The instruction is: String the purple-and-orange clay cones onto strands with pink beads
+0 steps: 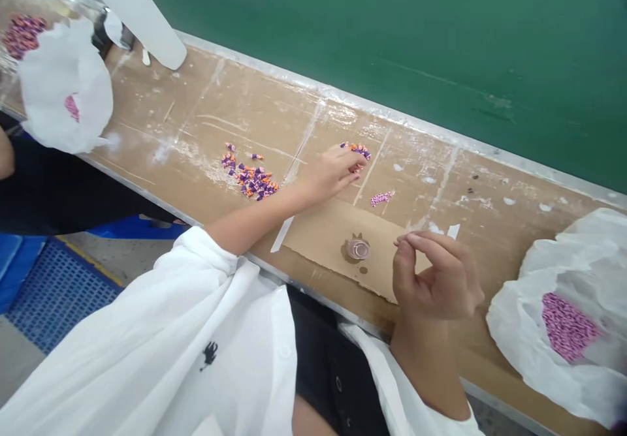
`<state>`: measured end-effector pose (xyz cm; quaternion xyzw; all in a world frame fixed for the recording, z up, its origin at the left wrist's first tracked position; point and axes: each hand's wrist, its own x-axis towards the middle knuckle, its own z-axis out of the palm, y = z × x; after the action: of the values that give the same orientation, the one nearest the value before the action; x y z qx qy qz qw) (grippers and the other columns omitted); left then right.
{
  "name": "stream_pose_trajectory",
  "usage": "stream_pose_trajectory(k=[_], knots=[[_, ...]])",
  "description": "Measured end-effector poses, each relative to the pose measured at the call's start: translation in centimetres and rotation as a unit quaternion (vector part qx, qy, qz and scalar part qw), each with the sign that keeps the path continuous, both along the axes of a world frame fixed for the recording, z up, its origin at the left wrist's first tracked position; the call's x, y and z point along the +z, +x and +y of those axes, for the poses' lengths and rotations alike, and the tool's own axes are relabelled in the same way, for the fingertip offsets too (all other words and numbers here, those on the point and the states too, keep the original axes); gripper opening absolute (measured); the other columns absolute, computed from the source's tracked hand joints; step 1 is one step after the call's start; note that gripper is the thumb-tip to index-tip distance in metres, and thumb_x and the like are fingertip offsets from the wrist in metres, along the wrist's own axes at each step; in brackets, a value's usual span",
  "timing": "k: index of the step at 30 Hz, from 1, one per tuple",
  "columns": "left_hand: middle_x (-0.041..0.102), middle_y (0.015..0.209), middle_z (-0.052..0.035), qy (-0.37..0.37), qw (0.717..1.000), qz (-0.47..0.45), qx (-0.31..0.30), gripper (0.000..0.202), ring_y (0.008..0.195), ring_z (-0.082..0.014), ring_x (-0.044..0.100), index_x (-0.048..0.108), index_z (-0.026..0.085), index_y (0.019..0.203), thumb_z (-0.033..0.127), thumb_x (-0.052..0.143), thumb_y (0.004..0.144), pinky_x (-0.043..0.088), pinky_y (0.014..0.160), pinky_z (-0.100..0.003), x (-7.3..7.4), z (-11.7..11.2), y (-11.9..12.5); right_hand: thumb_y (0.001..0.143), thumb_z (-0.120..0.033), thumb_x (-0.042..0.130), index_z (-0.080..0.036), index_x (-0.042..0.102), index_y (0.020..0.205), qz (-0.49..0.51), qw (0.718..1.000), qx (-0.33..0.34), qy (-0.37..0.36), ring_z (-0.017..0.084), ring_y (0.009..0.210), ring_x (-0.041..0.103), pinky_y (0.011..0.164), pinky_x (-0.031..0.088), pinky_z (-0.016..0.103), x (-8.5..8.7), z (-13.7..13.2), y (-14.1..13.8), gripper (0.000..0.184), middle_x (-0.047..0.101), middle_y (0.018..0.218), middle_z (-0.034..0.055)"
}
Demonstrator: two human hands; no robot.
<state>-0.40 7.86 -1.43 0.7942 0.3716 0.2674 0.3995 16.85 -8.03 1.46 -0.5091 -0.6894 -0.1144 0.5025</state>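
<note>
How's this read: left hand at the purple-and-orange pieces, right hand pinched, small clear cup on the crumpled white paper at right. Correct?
One error: in the head view, the small clear cup sits on the brown cardboard, not the crumpled white paper. Left hand at the purple-and-orange pieces, right hand pinched: both stand.

The left forearm [267,215] stretches across the front edge of the surface [274,116] toward the back edge, and the left hand [330,173] has the palm down with fingers bent. Above the front edge, the right forearm [431,371] rises to the right hand [437,274], whose thumb and forefinger meet at the tips.
</note>
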Motion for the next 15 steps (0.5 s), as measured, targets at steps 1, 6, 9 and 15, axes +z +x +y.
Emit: stream_pose_trajectory(k=[1, 6, 9, 15], knots=[[0.072, 0.101, -0.0075, 0.029, 0.998, 0.052, 0.015, 0.022, 0.105, -0.0200, 0.062, 0.070, 0.016, 0.111, 0.013, 0.061, 0.092, 0.047, 0.101, -0.037, -0.4, 1.2, 0.2, 0.083, -0.003, 0.073, -0.021, 0.068, 0.102, -0.009, 1.000, 0.000, 0.002, 0.015, 0.068, 0.071, 0.061, 0.059, 0.028, 0.2, 0.1, -0.1, 0.027, 0.072, 0.082, 0.0014], [0.066, 0.126, -0.0119, 0.088, 0.983, 0.152, 0.053, 0.040, 0.122, -0.0235, 0.059, 0.060, 0.016, 0.133, 0.014, 0.060, 0.093, 0.047, 0.108, -0.039, -0.4, 4.4, 0.8, 0.082, -0.002, 0.073, -0.020, 0.067, 0.092, -0.037, 0.999, -0.007, 0.021, 0.013, 0.063, 0.069, 0.060, 0.059, 0.024, 0.7, 0.5, -0.3, 0.022, 0.071, 0.077, 0.0005], [0.059, 0.138, -0.0133, 0.115, 0.967, 0.204, 0.105, 0.040, 0.130, -0.0236, 0.056, 0.059, 0.018, 0.135, 0.012, 0.054, 0.096, 0.045, 0.112, -0.038, 1.1, 4.4, -1.2, 0.079, 0.001, 0.075, -0.020, 0.067, 0.089, -0.037, 0.999, -0.013, 0.023, 0.014, 0.063, 0.069, 0.059, 0.058, 0.024, 0.6, 0.3, -0.1, 0.025, 0.070, 0.075, 0.0003], [0.067, 0.120, -0.0126, -0.008, 0.889, 0.408, 0.209, 0.026, 0.121, -0.0261, 0.056, 0.069, 0.016, 0.118, 0.016, 0.054, 0.096, 0.044, 0.111, -0.040, 4.1, 2.3, -9.9, 0.081, -0.005, 0.075, -0.025, 0.069, 0.090, -0.008, 1.000, -0.001, 0.006, 0.016, 0.065, 0.069, 0.061, 0.059, 0.031, 0.0, -0.3, 0.2, 0.022, 0.072, 0.078, 0.0002]])
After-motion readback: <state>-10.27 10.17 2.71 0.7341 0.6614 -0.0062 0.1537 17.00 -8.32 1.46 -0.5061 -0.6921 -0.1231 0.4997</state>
